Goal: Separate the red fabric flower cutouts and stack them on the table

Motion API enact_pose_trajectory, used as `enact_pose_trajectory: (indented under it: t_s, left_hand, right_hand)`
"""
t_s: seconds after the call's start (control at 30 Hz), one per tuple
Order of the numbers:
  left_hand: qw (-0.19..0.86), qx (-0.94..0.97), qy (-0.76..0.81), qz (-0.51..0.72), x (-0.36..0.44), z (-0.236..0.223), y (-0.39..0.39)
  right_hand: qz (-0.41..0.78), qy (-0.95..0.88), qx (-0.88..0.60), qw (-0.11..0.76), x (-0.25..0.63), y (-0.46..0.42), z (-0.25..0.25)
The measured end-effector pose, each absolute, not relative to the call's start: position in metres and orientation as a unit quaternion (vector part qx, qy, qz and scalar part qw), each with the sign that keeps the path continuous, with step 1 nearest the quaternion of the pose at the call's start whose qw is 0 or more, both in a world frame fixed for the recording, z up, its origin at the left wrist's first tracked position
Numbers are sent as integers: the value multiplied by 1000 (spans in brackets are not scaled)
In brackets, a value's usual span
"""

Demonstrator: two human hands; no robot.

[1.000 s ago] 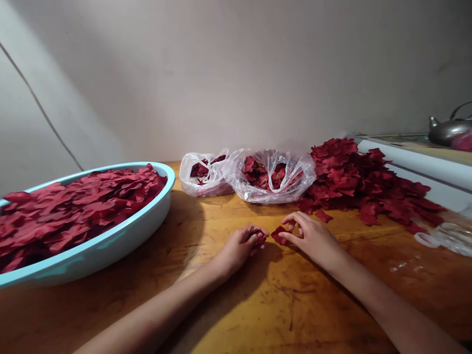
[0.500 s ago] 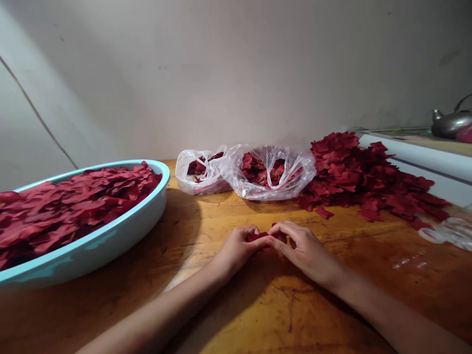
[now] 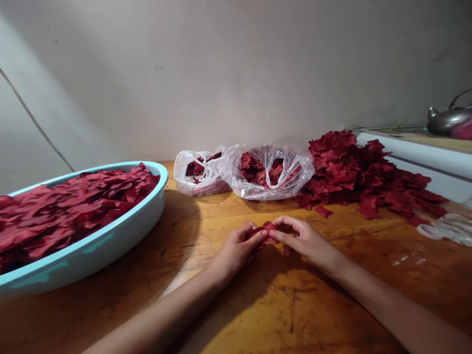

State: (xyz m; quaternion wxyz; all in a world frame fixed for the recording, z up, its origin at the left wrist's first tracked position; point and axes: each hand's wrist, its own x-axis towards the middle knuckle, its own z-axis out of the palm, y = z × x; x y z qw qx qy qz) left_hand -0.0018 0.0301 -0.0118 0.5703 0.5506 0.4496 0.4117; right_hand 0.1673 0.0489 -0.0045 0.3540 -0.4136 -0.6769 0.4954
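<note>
Just above the wooden table, my left hand pinches dark red fabric petals between thumb and fingers. Facing it from the right, my right hand has its thumb and forefinger on the same red petals, which show in the small gap between the hands. How many layers are held cannot be made out. At the left stands a pale blue basin heaped with loose red petals. Behind my right hand lies a big pile of scalloped red cloth pieces.
Two clear plastic bags holding red pieces stand near the wall. Crumpled clear plastic lies on the right of the table. A metal kettle sits on a raised surface at the far right.
My right fingers have straightened a little and drawn slightly back, so more of the red petals shows between the hands. The left hand has hardly moved; the view has shifted slightly.
</note>
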Motion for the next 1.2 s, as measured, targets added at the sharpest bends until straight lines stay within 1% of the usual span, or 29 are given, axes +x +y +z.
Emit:
enact_pose_trajectory:
  t_s: [0.2,0.33,0.53,0.67,0.73,0.8,0.9,1.0,1.07,1.13,1.2]
  left_hand:
    - [567,542,464,412,1,-8,25]
    - [577,531,458,419,1,-3,25]
    - [576,496,466,453,0,-10,31]
    - [571,488,455,478,0,-12,33]
    - [574,493,449,475,0,-11,32]
    - [579,500,448,462,-1,-8,31]
    - [583,510,448,446,-4,-4,29]
    - [588,510,455,433,-6,-2,28]
    - [589,506,460,430,-7,-3,28]
    - [594,499,459,433,-6,-3,28]
    - [601,492,452,439,-5,-4,28]
  right_hand:
    - [512,-657,-414,367,171,54,-8]
    - [498,-663,-407,381,172,53,-9]
    - [485,-674,-409,380,167,49,-6]
    - [516,-647,-412,381,165,48,-4]
    - [513,-661,-404,370,164,47,-2]
    - [471,-686,-414,370,168,49,-2]
    - [359,-710,-464,389,181,61,-5]
    - [269,-724,-518,367,198,76,-12]
    - [225,-720,-543,370,203,80,-14]
    - [200,-725,-532,390,200,77,-11]
    - [228,-757,-481,379,190,68,-5]
